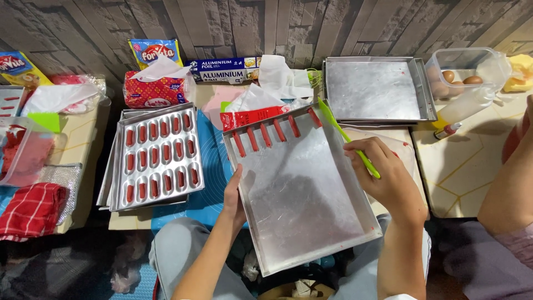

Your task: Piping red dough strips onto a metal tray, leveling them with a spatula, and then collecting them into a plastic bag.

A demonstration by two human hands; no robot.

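Observation:
My left hand (234,195) grips the left edge of a large metal tray (302,200) that rests tilted over my lap. Several red stick-shaped pieces (265,135) lie in a row along the tray's far edge. My right hand (383,172) holds a green spatula (344,135) whose blade points toward the right end of that row. Most of the tray's surface is bare metal.
A metal mould tray (157,157) with many oval cavities filled red sits at left on a blue mat (214,166). Stacked empty trays (377,90) are at the back right. A foil box (222,70), tissue pack (155,89), egg container (463,69) and squeeze bottle (463,111) stand behind. Another person's arm (511,183) is at right.

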